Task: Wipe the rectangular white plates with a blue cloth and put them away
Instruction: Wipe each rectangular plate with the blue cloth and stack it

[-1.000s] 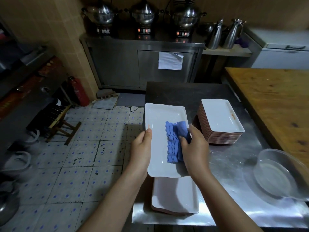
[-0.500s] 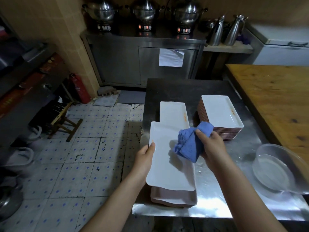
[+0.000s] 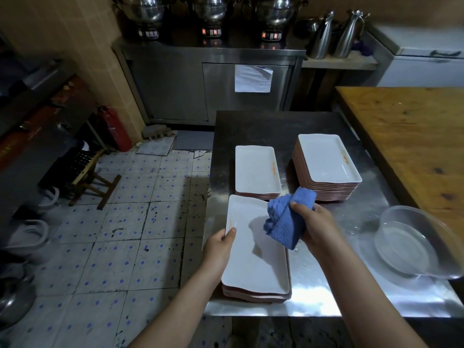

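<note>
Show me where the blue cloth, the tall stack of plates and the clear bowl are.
blue cloth (image 3: pixel 286 222): head view, on its folded middle.
tall stack of plates (image 3: pixel 326 159): head view, on the top plate's centre.
clear bowl (image 3: pixel 385 222): head view, on its left wall.

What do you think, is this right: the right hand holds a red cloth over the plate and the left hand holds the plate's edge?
Not quite: the cloth is blue, not red. In the head view the right hand holds that cloth over the plate, and the left hand holds the plate's edge.
</note>
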A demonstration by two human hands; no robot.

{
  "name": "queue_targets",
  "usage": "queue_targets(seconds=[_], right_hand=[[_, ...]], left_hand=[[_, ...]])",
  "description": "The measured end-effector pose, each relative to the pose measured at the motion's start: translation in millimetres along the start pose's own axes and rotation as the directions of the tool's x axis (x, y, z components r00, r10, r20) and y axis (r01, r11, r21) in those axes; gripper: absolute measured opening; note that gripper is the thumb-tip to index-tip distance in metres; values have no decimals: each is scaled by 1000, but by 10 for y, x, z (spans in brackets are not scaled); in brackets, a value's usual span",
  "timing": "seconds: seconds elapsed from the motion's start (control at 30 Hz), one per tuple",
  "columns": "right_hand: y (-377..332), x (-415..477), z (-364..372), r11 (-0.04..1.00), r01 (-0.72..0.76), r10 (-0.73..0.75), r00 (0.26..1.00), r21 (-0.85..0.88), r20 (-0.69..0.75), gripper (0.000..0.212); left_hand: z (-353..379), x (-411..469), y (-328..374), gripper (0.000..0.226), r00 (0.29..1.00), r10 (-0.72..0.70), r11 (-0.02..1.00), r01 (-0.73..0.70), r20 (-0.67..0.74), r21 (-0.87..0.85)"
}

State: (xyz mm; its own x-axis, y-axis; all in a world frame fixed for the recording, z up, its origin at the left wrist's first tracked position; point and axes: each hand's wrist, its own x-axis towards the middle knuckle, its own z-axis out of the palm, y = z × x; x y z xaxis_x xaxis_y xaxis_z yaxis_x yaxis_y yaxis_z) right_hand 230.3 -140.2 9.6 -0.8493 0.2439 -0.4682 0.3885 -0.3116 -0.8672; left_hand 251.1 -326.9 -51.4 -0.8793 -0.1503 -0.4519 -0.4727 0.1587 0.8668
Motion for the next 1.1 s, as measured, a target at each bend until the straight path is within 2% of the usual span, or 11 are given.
queue_targets(seconds=[0.07,0.17,0.27,0.47,0.67,0.8,0.9,1.1], right_hand=[[7,2,-3,1000,2,-2,1000,-2,-6,14],[22,3,-11,1000,-4,4,1000,-7,0,21],[37,20,-9,1000,-13,13,1000,-12,11,24],[104,86,24,995,-91,91,996,-39,10,28],[116,130,105,987,-149,154,985,-64,76,15],[112,181,139,990,-142,144,985,-22,92,8],[89,275,127,991,-134,133,986,5,96,9],[-79,626,116,994,-104,105,988,-16,114,12]], left_hand=[[10,16,-30,34,995,91,982,-83,-40,170],[25,4,-66,32,959,245,879,-159,-139,450],[21,15,-73,27,932,304,819,-150,-197,554],[61,87,-241,30,952,272,855,-174,-137,489],[62,212,-260,18,965,250,877,-193,-76,440],[30,328,-240,34,972,233,915,-209,-31,345],[33,455,-201,37,978,207,948,-195,-25,251],[110,1041,203,35,977,193,970,-176,-91,170]])
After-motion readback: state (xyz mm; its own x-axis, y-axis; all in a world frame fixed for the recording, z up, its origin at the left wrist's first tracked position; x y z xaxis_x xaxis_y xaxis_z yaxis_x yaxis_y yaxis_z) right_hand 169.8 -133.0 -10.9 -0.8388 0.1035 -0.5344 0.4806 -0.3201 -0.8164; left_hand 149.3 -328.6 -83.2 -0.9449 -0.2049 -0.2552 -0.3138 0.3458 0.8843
